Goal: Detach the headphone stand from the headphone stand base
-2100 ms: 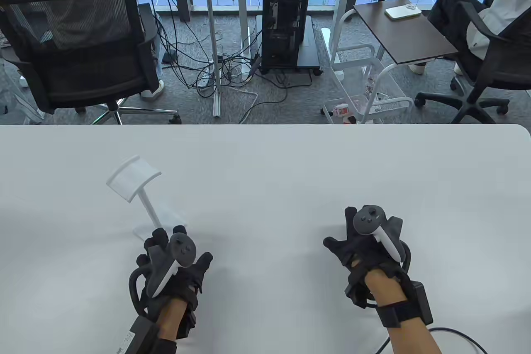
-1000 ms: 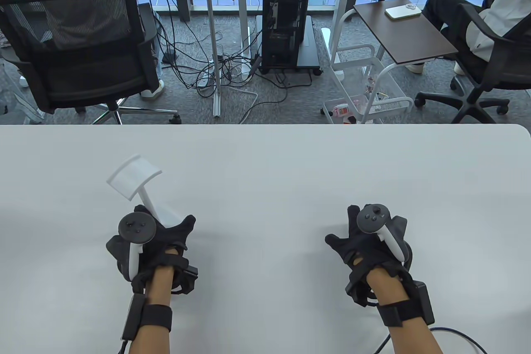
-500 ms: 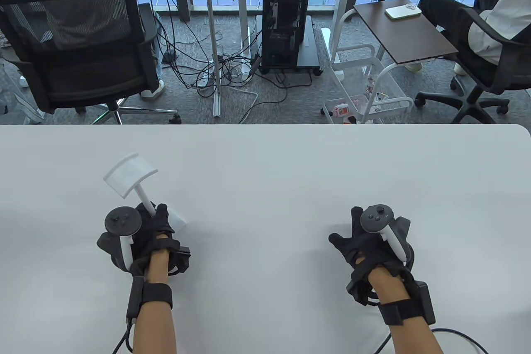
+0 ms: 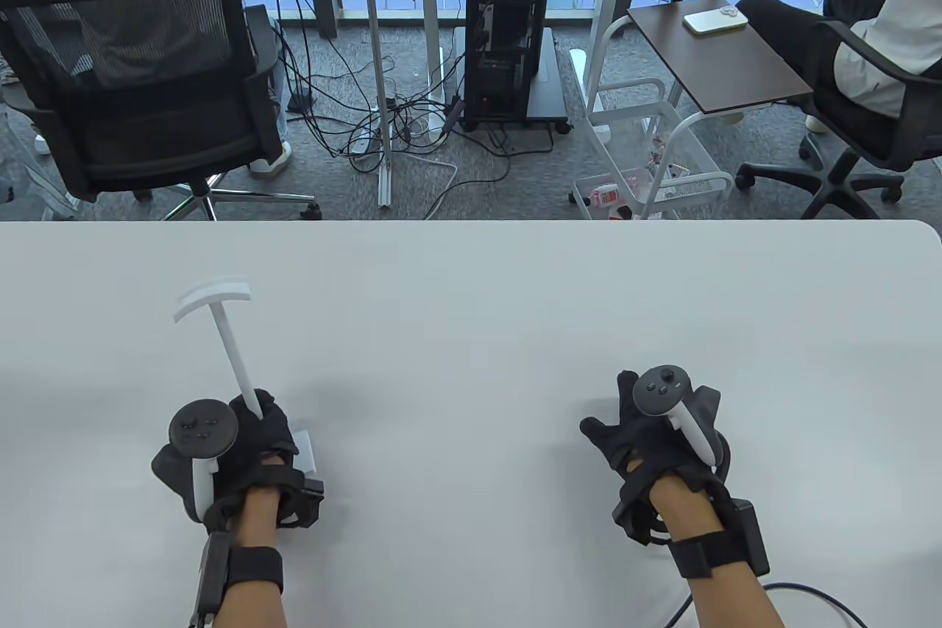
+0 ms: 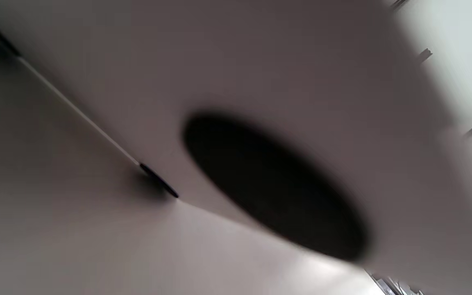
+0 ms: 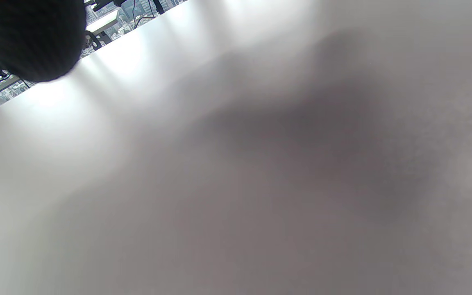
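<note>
Office/lab: mesh chairs [image 4: 140,76], desks, PC tower [image 4: 499,54], floor cables [image 4: 383,120].

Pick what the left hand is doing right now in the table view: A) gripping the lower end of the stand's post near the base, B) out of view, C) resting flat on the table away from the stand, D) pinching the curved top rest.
A. The left hand wraps the lower post of the headphone stand, with the headphone stand base peeking out beside it; the curved top rest stands free, away from the fingers.
</note>
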The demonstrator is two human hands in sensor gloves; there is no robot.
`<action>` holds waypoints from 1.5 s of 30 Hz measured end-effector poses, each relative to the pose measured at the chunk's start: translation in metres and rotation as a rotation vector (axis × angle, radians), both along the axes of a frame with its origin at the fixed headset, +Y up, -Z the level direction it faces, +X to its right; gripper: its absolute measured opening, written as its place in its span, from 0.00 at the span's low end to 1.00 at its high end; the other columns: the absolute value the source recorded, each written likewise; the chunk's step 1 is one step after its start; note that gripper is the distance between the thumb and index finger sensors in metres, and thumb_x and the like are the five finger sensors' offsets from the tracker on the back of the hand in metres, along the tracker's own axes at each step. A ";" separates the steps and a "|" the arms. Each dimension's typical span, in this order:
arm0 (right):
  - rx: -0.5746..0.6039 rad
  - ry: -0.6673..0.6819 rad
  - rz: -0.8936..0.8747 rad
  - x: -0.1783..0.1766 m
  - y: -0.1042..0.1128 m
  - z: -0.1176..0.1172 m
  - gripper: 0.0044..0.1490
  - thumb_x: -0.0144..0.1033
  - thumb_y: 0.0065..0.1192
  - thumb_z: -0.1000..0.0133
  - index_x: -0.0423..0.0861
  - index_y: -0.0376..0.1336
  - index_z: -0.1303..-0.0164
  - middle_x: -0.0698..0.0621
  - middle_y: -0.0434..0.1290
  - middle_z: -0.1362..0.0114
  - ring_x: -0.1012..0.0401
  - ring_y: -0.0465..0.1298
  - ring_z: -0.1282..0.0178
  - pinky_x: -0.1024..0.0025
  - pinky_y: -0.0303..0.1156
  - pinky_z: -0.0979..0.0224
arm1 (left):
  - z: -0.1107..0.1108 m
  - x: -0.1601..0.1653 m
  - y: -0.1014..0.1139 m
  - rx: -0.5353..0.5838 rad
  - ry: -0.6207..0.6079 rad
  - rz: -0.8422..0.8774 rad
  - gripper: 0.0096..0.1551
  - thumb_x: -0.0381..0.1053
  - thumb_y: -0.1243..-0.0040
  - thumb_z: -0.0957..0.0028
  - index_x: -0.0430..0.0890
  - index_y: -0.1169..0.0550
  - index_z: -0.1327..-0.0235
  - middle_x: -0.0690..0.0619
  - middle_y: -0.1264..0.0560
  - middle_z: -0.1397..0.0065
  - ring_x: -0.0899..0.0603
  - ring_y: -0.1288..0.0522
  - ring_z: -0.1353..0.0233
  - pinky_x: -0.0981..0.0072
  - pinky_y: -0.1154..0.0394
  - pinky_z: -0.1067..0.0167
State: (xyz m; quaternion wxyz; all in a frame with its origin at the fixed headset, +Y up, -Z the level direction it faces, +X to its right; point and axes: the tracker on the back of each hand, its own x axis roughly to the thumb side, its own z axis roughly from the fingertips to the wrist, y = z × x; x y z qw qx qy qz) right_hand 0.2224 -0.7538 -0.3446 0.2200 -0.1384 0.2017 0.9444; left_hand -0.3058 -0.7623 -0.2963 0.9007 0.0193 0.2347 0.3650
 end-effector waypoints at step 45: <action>0.045 0.372 -0.668 -0.113 0.029 0.035 0.34 0.56 0.66 0.55 0.48 0.68 0.44 0.40 0.78 0.41 0.43 0.77 0.43 0.40 0.69 0.38 | 0.031 0.137 0.002 0.420 -0.167 1.144 0.26 0.57 0.48 0.46 0.45 0.33 0.40 0.64 0.17 0.58 0.51 0.12 0.55 0.50 0.19 0.42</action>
